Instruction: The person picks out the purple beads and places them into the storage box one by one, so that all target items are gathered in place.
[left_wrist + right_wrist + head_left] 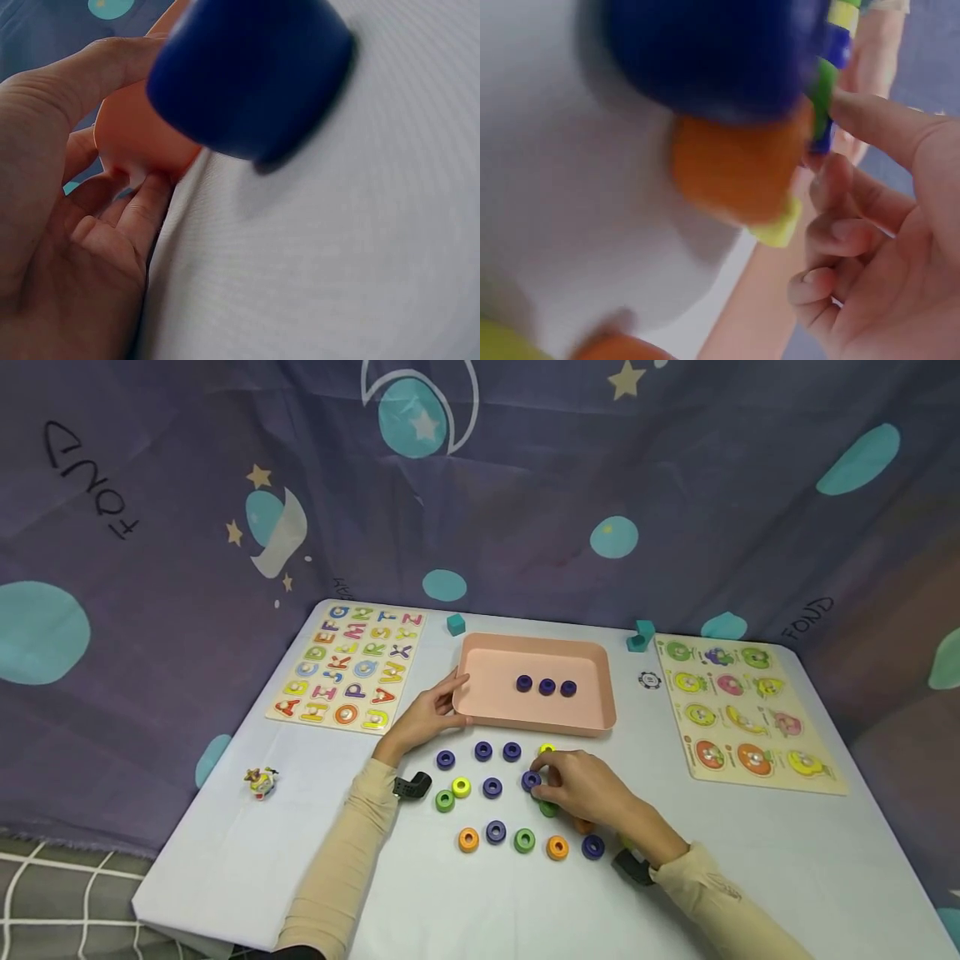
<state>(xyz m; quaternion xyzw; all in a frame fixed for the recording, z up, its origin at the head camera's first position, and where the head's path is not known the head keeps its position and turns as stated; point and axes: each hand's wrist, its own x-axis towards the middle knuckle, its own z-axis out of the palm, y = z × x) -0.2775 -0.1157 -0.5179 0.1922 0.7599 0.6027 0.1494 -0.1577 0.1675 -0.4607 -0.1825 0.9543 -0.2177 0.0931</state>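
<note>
A pink tray (534, 723) lies at the back middle of the white table, with three dark blue rings (547, 687) in a row inside. My left hand (423, 717) grips its left end, thumb on the near side and fingers around the corner; the left wrist view shows the tray wall (142, 131) between them. My right hand (588, 785) pinches a dark blue ring (530, 780) between thumb and index finger, among the loose rings in front of the tray. Its other fingers (840, 236) are curled in the right wrist view. A green ring (549, 809) is partly hidden beneath this hand.
Several loose rings lie about, including an orange ring (468, 840), a yellow ring (461, 787) and a blue ring (496, 832). A letter puzzle board (352, 668) is at left, a fruit puzzle board (750, 718) at right. Teal blocks (456, 625) and a small figurine (261, 782) stand on the table.
</note>
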